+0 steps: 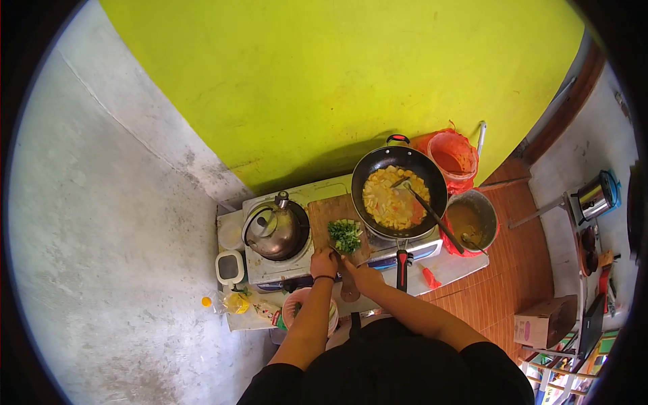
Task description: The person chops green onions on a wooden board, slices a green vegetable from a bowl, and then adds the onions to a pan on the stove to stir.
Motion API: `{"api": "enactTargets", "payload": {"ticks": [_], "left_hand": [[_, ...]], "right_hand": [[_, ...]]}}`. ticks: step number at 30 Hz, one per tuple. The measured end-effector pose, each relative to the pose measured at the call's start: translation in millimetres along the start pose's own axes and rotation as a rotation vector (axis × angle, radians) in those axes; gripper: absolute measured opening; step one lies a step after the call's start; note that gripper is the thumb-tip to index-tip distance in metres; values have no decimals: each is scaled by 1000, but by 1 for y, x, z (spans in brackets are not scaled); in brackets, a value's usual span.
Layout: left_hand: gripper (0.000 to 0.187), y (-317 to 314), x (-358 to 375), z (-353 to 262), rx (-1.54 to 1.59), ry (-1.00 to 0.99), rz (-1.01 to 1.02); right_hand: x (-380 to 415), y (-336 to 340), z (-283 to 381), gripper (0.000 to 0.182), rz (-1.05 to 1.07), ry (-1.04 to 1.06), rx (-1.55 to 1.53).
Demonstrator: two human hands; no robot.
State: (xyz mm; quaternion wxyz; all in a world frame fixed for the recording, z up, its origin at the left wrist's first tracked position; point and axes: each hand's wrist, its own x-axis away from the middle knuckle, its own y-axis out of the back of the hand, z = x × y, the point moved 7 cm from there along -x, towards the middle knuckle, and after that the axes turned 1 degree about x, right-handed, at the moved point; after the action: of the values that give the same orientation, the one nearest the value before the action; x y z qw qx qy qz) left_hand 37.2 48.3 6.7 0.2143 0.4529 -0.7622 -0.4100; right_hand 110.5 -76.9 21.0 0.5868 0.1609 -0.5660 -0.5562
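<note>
A wooden cutting board (325, 213) lies on the gas stove (283, 268) between a kettle and a wok. Chopped green herbs (345, 235) are piled on its near end. My left hand (325, 262) rests at the board's near edge, fingers closed against the herbs. My right hand (362, 273) sits just right of it by the board's handle; it seems to grip a knife, though the blade is too small to make out. The black wok (399, 191) holds yellow food chunks, and a spatula (432, 214) leans in it.
A metal kettle (273, 229) stands on the left burner. A metal pot (474, 221) and a red plastic bag (453, 154) sit right of the wok. A small white container (229, 266), an oil bottle (223, 303) and a bowl (297, 307) are at the front left. The yellow-green wall is close behind.
</note>
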Motion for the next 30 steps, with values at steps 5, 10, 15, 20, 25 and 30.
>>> {"api": "enactTargets", "payload": {"ticks": [5,10,15,20,25,30], "left_hand": [[24,-5,6,-3,-210,-176,-1],[29,9,24,-9,-235,-207,-18],[20,2,20,5,-58,-147,-47],[10,-3,5,9,-9,-76,-60],[12,-3,2,4,-77,-49,-54],[12,-5,0,4,-143,-48,-36]], "right_hand": [[10,3,-6,76,-19,53,-147],[22,5,-13,74,-45,2,-166],[22,6,-16,72,-76,32,-241],[21,2,-12,73,-98,67,-232],[21,3,-12,73,-87,53,-187],[16,6,-7,74,-38,60,-228]]}}
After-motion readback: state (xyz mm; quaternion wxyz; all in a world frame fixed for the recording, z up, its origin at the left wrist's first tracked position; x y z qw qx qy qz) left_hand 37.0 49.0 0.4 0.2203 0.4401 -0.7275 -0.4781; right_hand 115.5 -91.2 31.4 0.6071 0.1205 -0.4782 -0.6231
